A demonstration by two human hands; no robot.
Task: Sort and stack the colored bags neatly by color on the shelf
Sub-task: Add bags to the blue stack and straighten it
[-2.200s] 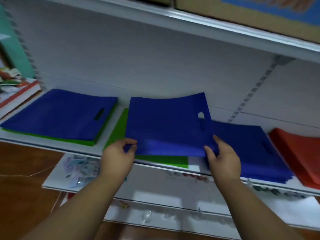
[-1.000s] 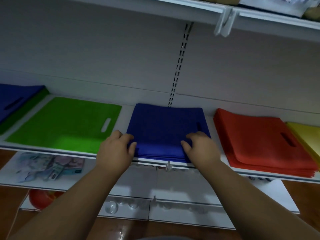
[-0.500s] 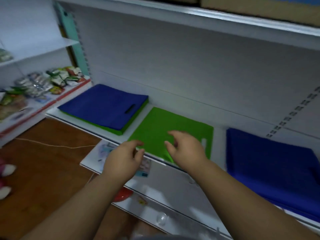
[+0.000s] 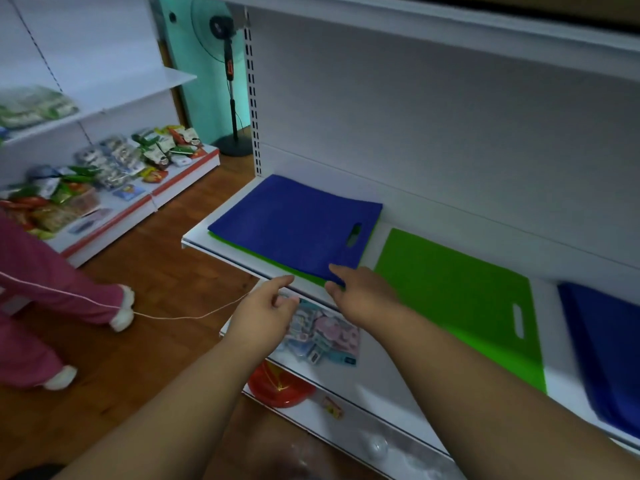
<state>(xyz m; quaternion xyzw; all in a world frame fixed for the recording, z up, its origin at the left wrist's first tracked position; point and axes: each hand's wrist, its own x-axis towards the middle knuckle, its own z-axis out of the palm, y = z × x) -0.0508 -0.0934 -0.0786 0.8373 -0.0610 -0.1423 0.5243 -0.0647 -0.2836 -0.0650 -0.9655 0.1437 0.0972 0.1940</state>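
Reached toward the flat blue non-woven bag with a cut-out handle (image 4: pixel 294 223), lying on a green bag (image 4: pixel 277 263) at the left end of the white metal shelf (image 4: pixel 197 239). Right hand (image 4: pixel 363 294) at its near corner, fingers loosely spread, clamped on nothing. Left hand (image 4: pixel 265 315) just below the shelf edge, fingers half curled, empty. Best pinched at both near corners, lifted flat without dragging the green layer, then carried past the single green bag (image 4: pixel 460 299) to the blue stack (image 4: pixel 609 351).

One camera on my head looks forward and down at the shelf (image 4: pixel 221 242) from close by, angled leftward, my forearms reaching in from the bottom edge.
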